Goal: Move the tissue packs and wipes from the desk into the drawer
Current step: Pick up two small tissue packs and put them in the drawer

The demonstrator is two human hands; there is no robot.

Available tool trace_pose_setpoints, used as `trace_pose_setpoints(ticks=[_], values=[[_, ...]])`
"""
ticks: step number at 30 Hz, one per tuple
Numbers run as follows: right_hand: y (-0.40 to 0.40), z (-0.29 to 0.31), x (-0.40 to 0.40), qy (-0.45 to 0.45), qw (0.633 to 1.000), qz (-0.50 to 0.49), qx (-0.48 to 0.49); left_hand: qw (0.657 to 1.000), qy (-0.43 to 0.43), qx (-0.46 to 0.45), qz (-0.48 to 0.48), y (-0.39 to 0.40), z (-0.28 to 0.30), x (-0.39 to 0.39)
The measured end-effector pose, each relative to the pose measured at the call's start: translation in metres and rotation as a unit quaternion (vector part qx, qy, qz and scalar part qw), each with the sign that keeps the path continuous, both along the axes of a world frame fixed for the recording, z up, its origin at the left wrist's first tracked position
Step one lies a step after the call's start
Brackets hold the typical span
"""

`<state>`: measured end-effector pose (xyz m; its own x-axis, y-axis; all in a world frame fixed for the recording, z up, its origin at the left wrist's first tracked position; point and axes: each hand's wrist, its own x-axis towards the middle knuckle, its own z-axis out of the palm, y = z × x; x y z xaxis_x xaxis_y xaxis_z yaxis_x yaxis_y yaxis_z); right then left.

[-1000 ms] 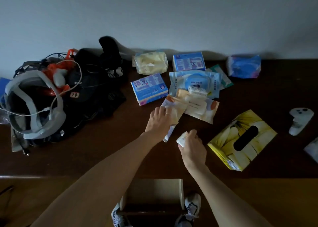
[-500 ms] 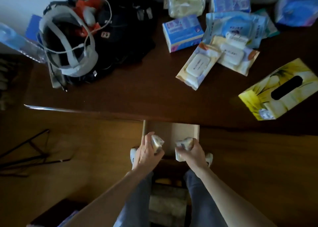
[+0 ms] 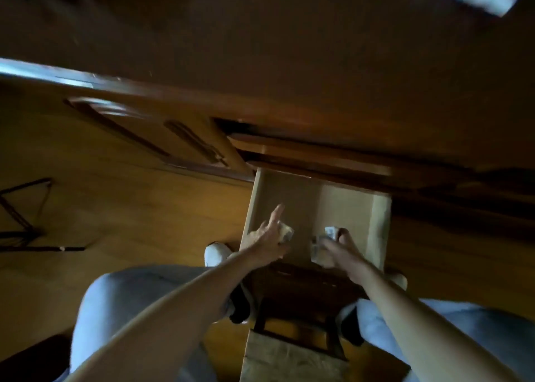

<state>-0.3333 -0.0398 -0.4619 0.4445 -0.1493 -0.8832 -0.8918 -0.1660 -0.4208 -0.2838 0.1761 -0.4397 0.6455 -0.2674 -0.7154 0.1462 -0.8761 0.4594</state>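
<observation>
So we hold one small pale tissue pack [image 3: 285, 232] in our left hand [image 3: 267, 236] and another crumpled pale pack [image 3: 325, 244] in our right hand [image 3: 337, 250], both over the open light wooden drawer [image 3: 376, 228]; the drawer floor beyond looks bare, so most remains.

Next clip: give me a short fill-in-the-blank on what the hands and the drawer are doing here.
1. Each hand, the left hand and the right hand, holds one small ____.
2. Both hands are over the pulled-out ____.
3. The index finger of the ____ hand sticks out straight.
4. The bare part of the drawer floor is pale ____.

Missing words: pack; drawer; left; wood
</observation>
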Motion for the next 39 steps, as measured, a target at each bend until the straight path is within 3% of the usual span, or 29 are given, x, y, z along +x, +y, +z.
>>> trace_pose_setpoints(ticks=[6, 9, 12, 14, 16, 18, 20, 23, 25, 31, 36, 39], values=[[0.002, -0.112, 0.014, -0.035, 0.998, -0.023, 0.041, 0.998, -0.062, -0.011, -0.028, -0.01, -0.121, 0.023], [-0.002, -0.15, 0.018, -0.08, 0.994, -0.037, 0.064, 0.994, -0.042, -0.083, 0.058, -0.012, -0.161, 0.028], [-0.004, -0.162, -0.001, -0.125, 0.991, -0.035, 0.021, 0.972, -0.066, -0.124, 0.187, -0.012, -0.173, 0.003], [0.007, -0.137, -0.041, -0.124, 0.98, -0.127, 0.086, 0.937, -0.009, -0.158, 0.311, -0.006, -0.153, -0.041], [0.008, -0.112, -0.048, -0.156, 0.967, -0.169, 0.113, 0.887, 0.083, -0.249, 0.378, -0.006, -0.133, -0.051], [0.008, -0.083, -0.048, -0.189, 0.96, -0.169, 0.116, 0.836, 0.171, -0.343, 0.392, -0.005, -0.105, -0.052], [0.006, -0.06, -0.045, -0.183, 0.954, -0.187, 0.147, 0.821, 0.163, -0.368, 0.405, -0.008, -0.09, -0.05], [0.005, -0.04, -0.044, -0.163, 0.927, -0.26, 0.214, 0.834, 0.109, -0.356, 0.407, -0.01, -0.068, -0.051], [0.006, -0.04, -0.041, -0.173, 0.925, -0.258, 0.22, 0.852, 0.081, -0.352, 0.379, -0.007, -0.068, -0.05], [0.018, -0.06, -0.025, -0.211, 0.936, -0.165, 0.229, 0.873, 0.046, -0.315, 0.37, -0.007, -0.087, -0.038], [0.013, -0.089, -0.007, -0.144, 0.95, -0.097, 0.258, 0.878, 0.045, -0.298, 0.372, -0.007, -0.121, -0.037], [0.024, -0.109, 0.007, -0.149, 0.957, -0.018, 0.249, 0.904, 0.001, -0.251, 0.345, 0.007, -0.138, -0.031]])
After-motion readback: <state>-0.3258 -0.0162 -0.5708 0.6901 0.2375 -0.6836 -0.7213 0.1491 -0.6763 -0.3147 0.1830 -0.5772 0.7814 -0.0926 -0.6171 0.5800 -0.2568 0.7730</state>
